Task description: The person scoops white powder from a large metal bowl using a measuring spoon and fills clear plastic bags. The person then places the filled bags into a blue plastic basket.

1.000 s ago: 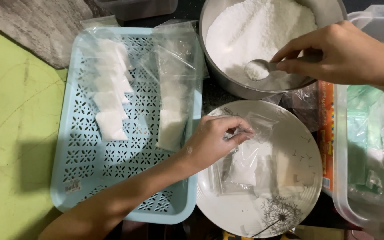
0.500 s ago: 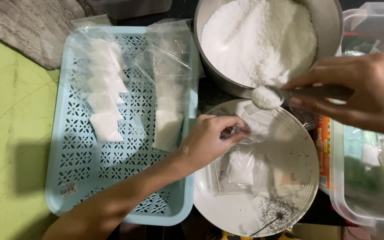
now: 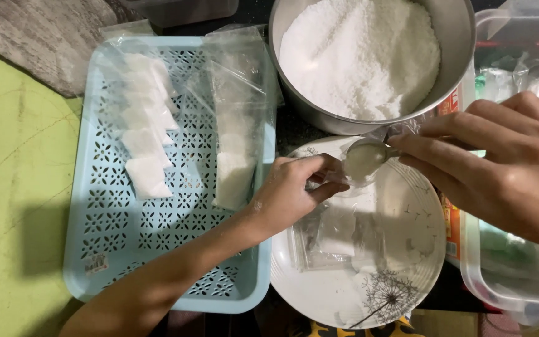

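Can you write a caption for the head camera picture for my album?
Right hand tips a spoon of white grains into a small clear bag that the left hand holds.

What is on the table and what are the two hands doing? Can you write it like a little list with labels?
left hand: left hand pinches a small clear plastic bag open over the white round plate
right hand: right hand holds a metal spoon of white grains at the bag's mouth
bowl: big round metal bowl full of white grains, behind the plate
tray: light blue perforated plastic tray with rows of small filled packets
far right: clear plastic box
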